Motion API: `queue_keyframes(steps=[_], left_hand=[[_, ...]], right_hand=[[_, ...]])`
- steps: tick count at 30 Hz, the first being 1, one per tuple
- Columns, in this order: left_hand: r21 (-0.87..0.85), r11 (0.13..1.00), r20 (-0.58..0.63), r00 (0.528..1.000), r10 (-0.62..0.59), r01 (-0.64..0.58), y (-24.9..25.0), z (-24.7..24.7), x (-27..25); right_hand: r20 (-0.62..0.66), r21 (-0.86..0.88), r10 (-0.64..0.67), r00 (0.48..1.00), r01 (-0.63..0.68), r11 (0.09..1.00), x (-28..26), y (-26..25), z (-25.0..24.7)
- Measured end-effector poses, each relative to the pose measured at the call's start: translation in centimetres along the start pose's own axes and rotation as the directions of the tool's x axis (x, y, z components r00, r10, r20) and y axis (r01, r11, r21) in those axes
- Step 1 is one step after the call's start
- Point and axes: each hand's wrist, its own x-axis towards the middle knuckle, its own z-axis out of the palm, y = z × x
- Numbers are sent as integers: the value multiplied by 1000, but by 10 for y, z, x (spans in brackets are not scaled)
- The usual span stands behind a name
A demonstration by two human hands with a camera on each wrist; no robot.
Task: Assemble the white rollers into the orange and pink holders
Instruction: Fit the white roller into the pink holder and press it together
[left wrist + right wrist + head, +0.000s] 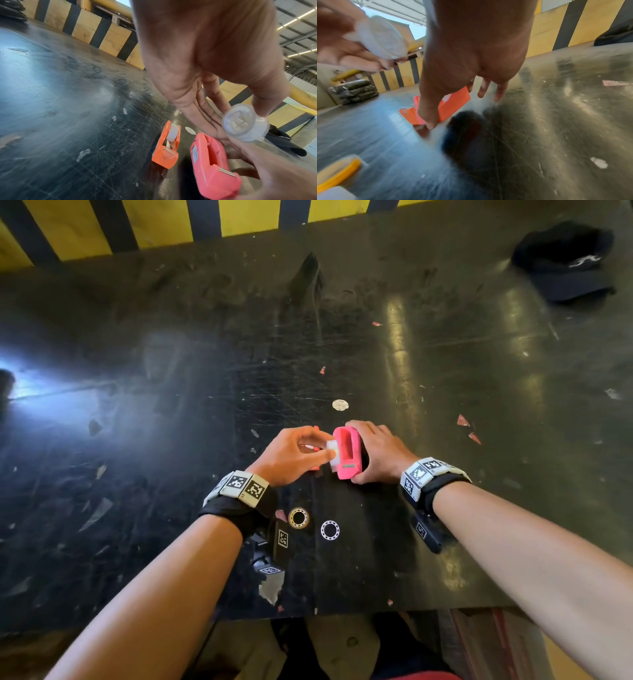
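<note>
The orange holder (166,147) on the tabletop (445,354) already carries its roller, so the pink holder (346,453) is the step in hand. The right hand (378,451) grips it slot-up while the left hand (293,455) pinches a white roller (333,451) just beside its left wall. Next, the roller probably needs turning so its axle ends meet the slot, then pressing down.

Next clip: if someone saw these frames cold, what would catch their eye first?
Centre table, the bright pink plastic holder, gripped by the right hand, stands out against the scratched black tabletop. Beside it, the left hand pinches a translucent white roller just above the holder's open slot. Left of that, the orange plastic holder lies on the table, something white already seated in it.
</note>
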Motion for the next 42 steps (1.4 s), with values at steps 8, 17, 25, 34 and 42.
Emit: queue_keyframes(steps=[8, 17, 25, 34, 42], left_hand=[[225, 968, 5, 993, 115, -113, 17, -2, 3], [347, 926, 49, 989, 138, -147, 20, -7, 7], [468, 867, 30, 984, 178, -171, 27, -8, 3], [356, 924, -62, 983, 175, -141, 27, -6, 0], [344, 932, -109, 981, 163, -116, 26, -4, -2]], right_hand=[[-98, 86, -142, 985, 150, 985, -34, -21, -13], [-122, 87, -134, 983, 145, 986, -48, -28, -28], [-146, 130, -156, 977, 175, 976, -53, -38, -31], [-171, 211, -194, 966, 228, 951, -62, -43, -33], [-166, 231, -195, 967, 230, 945, -69, -41, -30]])
